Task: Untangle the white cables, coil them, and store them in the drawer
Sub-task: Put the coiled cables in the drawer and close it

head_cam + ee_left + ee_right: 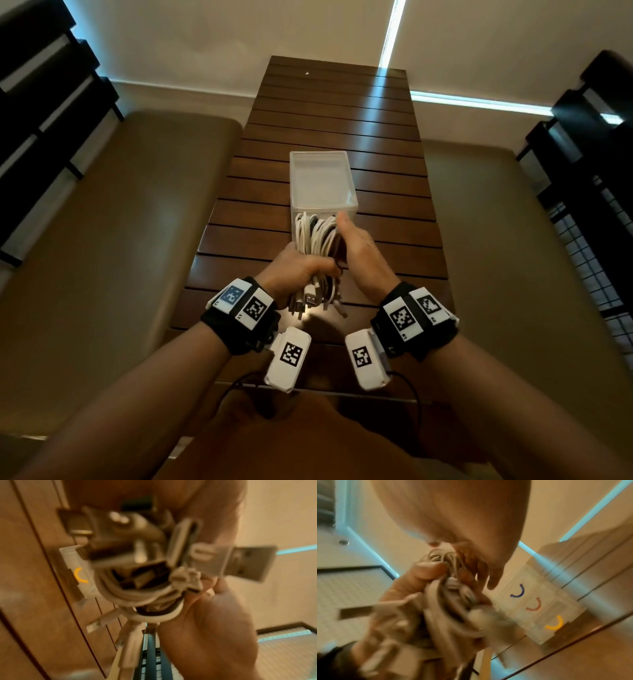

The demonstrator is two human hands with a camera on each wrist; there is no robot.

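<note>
Just below the middle of the head view, the person's left hand (pixel 298 270) is clenched around a bundle of white cables (pixel 317 236), gathered into loops with the plugs dangling from the bottom of the fist toward the lower centre of the frame. The left wrist view, though blurred, shows those ends close up: a USB plug (pixel 247 562) juts to the right, and smaller connectors hang toward the lower left. The right hand (pixel 359 250) lies against the right side of the bundle with its fingers straight, steadying rather than closing around anything, so that grip is released.

Directly behind the bundle, at the centre of the frame, a small translucent drawer unit (pixel 323 181) stands on the slatted wooden worktop (pixel 394 219). From the right wrist view its front carries three stacked drawers, with a blue handle (pixel 518 591), a red handle (pixel 535 606) and a yellow handle (pixel 555 623). All three fronts look flush, so no drawer seems to be pulled out yet.

The untangling looks finished, and the coiling mostly so, since the cables sit together as one looped bunch. What remains, by my reckoning, is opening a drawer and tucking the bundle inside, loose plugs included.
</note>
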